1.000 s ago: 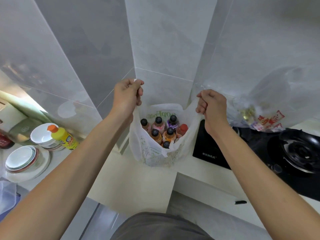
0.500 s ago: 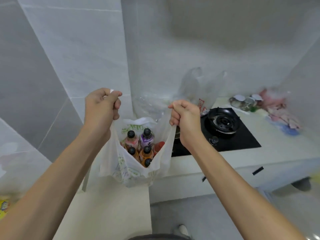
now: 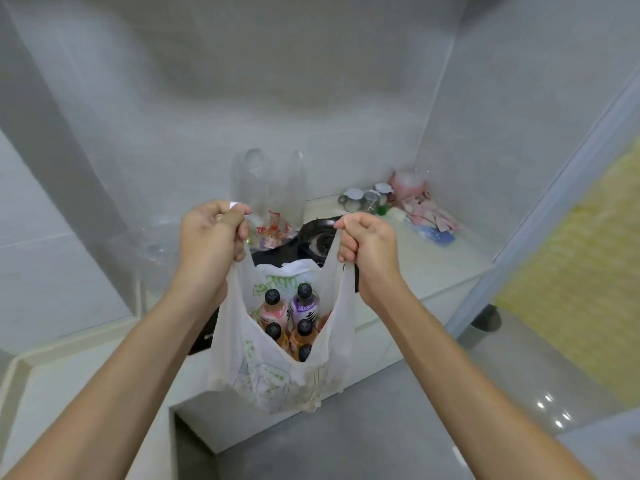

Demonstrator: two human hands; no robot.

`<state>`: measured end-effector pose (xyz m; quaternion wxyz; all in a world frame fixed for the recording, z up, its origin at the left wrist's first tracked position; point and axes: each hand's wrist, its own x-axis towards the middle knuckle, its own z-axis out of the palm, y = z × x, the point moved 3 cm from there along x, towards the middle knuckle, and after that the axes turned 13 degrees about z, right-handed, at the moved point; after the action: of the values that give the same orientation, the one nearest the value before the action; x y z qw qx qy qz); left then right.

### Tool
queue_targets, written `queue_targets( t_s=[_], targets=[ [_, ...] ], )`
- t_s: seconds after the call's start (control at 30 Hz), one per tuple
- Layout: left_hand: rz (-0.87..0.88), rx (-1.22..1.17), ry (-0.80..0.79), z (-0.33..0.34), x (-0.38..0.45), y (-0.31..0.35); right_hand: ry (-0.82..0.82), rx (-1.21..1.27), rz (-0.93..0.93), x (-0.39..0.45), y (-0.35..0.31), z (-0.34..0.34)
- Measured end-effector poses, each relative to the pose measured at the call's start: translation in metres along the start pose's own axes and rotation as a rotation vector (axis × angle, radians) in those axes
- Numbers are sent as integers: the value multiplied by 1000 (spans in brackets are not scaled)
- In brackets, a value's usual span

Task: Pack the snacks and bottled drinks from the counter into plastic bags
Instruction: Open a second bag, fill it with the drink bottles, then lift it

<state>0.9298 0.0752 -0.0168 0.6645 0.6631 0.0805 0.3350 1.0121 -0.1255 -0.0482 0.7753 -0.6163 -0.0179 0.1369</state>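
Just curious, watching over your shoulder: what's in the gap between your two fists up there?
In the head view, between the left hand and right hand hangs the open white bag of bottles; behind lie the stove burner and a clear bag.

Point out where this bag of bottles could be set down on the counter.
Bare counter lies below the left arm, left of the white bag. Another open strip sits between stove and pink packets. The back corner is crowded.

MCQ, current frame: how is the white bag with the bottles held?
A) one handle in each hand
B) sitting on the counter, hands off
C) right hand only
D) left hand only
A: the left hand and right hand each grip a handle of the white bag, which holds the bottles.
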Motion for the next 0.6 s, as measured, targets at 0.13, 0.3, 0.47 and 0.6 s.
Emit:
queue_targets(
  t_s=[0.13, 0.3, 0.47, 0.6],
  targets=[
    [-20, -14, -10, 96, 1, -21, 23, -69, -31, 38, -29, -86],
    [-13, -16, -128, 193, 10, -38, 60, -77, -53, 97, -64, -170],
    [-14, -33, -260, 285, 43, -60, 154, -67, -124, 165, -96, -236],
    [7, -80, -327, 366, 85, -83, 218, -68, -156, 222, -118, -287]
  ],
)
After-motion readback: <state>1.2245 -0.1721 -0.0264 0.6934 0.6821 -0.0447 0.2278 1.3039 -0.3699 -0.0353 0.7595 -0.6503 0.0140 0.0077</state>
